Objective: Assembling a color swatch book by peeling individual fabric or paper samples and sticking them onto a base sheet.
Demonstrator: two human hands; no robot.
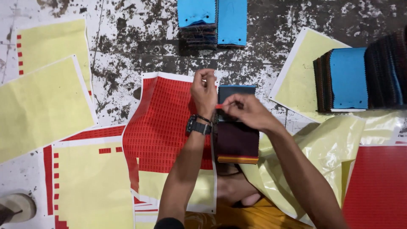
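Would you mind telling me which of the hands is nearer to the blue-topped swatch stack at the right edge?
The right hand. It sits over the dark swatch stack, closer to the blue-topped swatch stack; the left hand lies farther left, above the red sticker sheet.

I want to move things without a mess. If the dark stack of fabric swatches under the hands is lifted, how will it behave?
The dark swatch stack probably feels heavy for its size, since many layers show at its edge. Loose layers may fan or slide, and single pieces look floppy. It lies flat, so rolling seems unlikely.
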